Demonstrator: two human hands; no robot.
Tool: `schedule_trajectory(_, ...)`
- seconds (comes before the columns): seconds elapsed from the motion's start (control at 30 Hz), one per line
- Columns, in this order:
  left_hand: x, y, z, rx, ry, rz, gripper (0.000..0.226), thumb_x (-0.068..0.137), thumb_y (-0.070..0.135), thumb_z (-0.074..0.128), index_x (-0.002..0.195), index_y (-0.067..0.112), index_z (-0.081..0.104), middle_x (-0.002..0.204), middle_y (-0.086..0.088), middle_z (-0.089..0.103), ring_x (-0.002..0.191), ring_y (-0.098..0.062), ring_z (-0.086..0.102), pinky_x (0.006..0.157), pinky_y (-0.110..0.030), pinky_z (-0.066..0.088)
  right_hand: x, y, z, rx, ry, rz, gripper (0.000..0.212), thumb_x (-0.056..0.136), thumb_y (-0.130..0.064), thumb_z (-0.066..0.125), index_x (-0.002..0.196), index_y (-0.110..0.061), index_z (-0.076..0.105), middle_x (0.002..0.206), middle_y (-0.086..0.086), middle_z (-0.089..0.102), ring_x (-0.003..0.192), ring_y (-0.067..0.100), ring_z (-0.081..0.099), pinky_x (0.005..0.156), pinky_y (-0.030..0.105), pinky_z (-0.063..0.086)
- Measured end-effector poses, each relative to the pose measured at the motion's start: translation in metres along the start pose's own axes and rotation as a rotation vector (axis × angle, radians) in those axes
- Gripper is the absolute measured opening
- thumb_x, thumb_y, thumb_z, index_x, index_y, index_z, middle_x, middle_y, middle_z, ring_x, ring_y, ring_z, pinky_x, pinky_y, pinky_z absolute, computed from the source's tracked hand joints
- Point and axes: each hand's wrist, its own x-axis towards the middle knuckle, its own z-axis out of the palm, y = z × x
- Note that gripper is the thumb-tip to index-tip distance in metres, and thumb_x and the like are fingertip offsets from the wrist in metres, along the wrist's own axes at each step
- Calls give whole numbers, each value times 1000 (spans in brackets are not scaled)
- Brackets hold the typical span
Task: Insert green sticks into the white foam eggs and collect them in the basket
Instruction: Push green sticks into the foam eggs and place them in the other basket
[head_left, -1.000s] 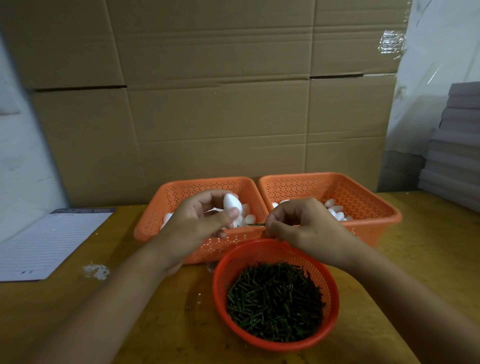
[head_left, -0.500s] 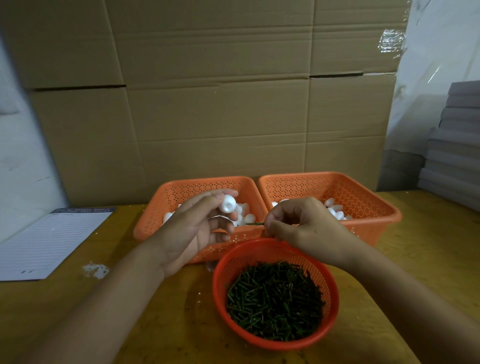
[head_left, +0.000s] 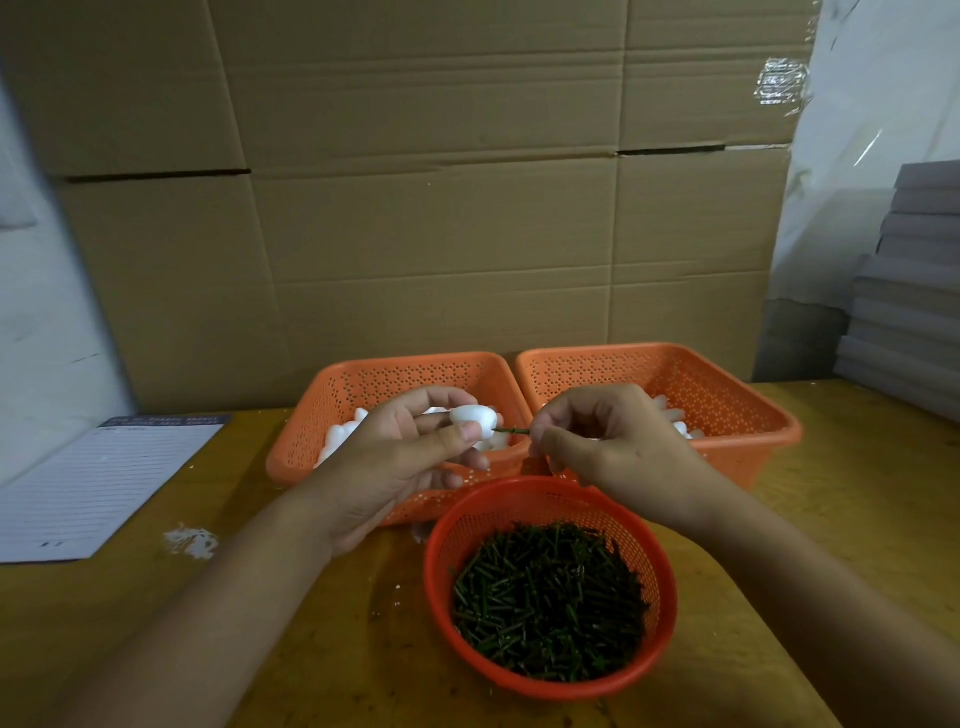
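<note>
My left hand (head_left: 400, 457) pinches a white foam egg (head_left: 474, 417) between thumb and fingers, above the left orange basket (head_left: 363, 395). My right hand (head_left: 608, 441) pinches a thin green stick (head_left: 511, 431) that points left, its tip touching the egg's right end. A round red basket (head_left: 550, 501) full of green sticks (head_left: 548, 597) sits in front of both hands. More white eggs (head_left: 343, 431) lie in the left basket, and a few show in the right orange basket (head_left: 727, 395) behind my right hand.
Both orange baskets stand side by side against a wall of cardboard boxes (head_left: 426, 208). A lined paper pad (head_left: 98, 488) lies at the left on the wooden table (head_left: 260, 649). White foam crumbs (head_left: 189, 540) lie near it. Grey stacked sheets (head_left: 914, 286) sit at the right.
My left hand has turned the egg from upright to sideways and brought it right to the stick's tip. My right hand has stayed nearly still with the stick.
</note>
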Motion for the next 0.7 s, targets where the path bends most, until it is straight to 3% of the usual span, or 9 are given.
schedule_trajectory(0.2,-2,2,2,3,-3,5,22,77,31,83,98,33,74,111,-9,75,89,-16,71,69,-23,56,0,2,1,-8,9,-12,17,91,-12,67,76,-15,74,66,2,69,54,7,57,56,30,46)
schedule_trajectory(0.37,-2,0,7,50,-6,16,19,78,27,82,93,33,73,106,-6,76,88,-16,70,68,-23,55,1,3,7,-15,17,-41,18,90,-12,67,74,-15,73,71,9,71,69,31,65,63,46,52)
schedule_trajectory(0.7,-3,2,11,47,-4,11,26,69,33,84,92,32,72,105,-8,76,88,-17,71,68,-23,55,0,2,8,-24,29,-19,18,90,-13,67,73,-17,74,72,10,71,70,34,64,64,50,51)
